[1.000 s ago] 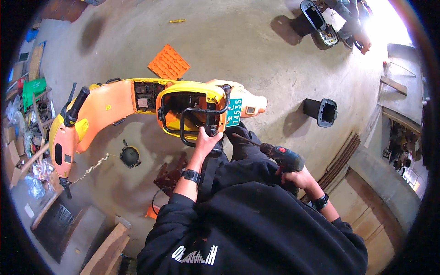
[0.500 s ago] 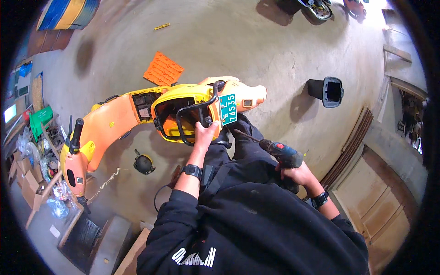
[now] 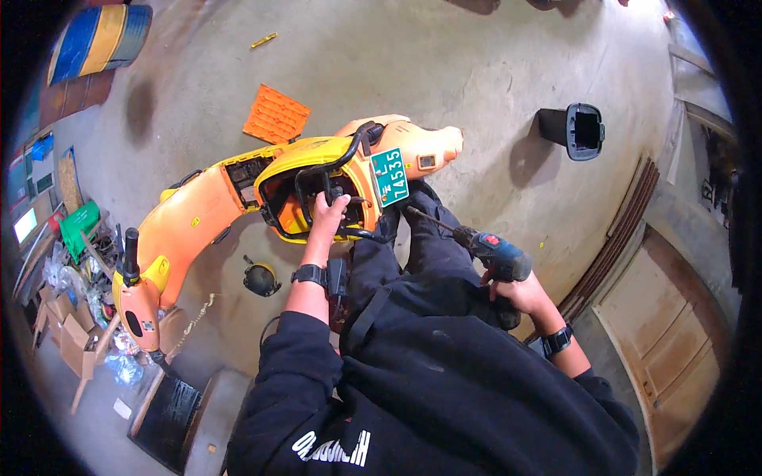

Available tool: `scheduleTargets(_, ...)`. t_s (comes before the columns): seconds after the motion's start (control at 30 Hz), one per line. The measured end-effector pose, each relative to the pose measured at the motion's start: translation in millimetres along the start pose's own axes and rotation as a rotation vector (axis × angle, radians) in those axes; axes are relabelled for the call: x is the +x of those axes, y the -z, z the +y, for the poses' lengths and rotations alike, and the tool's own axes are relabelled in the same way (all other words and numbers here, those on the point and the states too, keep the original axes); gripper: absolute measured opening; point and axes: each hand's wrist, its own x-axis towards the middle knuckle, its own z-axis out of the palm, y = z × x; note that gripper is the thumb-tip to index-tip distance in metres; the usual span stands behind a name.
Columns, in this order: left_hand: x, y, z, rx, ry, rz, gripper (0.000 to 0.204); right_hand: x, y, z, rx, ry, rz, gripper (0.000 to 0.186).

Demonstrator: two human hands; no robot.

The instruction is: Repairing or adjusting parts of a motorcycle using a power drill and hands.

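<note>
A yellow-orange scooter (image 3: 194, 208) stands before me, its tail to the right with a green plate (image 3: 390, 176). A black tubular rail (image 3: 337, 164) loops over the open bay at its rear. My left hand (image 3: 327, 213) reaches into this bay beside the rail, fingers curled against a small dark part that I cannot make out. In my right hand (image 3: 517, 295) is a cordless drill (image 3: 500, 255) with a long bit, its tip near my knee and below the plate.
On the floor lie an orange ribbed panel (image 3: 275, 113), a yellow tool (image 3: 263, 40) and a round black part (image 3: 260, 278). A black bin-like box (image 3: 583, 132) sits at the right. Cardboard and plastic scraps (image 3: 75, 329) heap up at the left; long rods (image 3: 611, 230) line the right wall.
My left hand has shifted up and left, from the bay's rear edge further into the opening. The drill stays in my right hand with little movement. The whole view has tilted slightly.
</note>
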Motion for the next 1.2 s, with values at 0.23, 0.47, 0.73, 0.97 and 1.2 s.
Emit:
scheduleTargets(0.23, 2, 11, -29, -0.122, -0.001, 0.033, 0.028, 9, 2, 6, -0.065, 0.019, -0.027, 0.043)
scheduleTargets(0.47, 0, 8, -28, -0.358, 0.147, 0.031, 0.031, 4, 2, -10, -0.150, 0.116, -0.021, 0.044)
scheduleTargets(0.73, 4, 7, -49, -0.134, -0.067, 0.232, 0.049, -29, 14, -38, -0.288, 0.119, -0.088, 0.049)
scheduleTargets(0.97, -58, 52, -97, -0.376, -0.026, 0.586, 0.037, -59, -4, -133, -0.069, 0.018, -0.406, 0.049)
scheduleTargets(1.2, -182, 70, -18, -1.683, -0.217, -0.225, 0.064, -27, -51, -139, -0.163, 0.105, -0.815, 0.058)
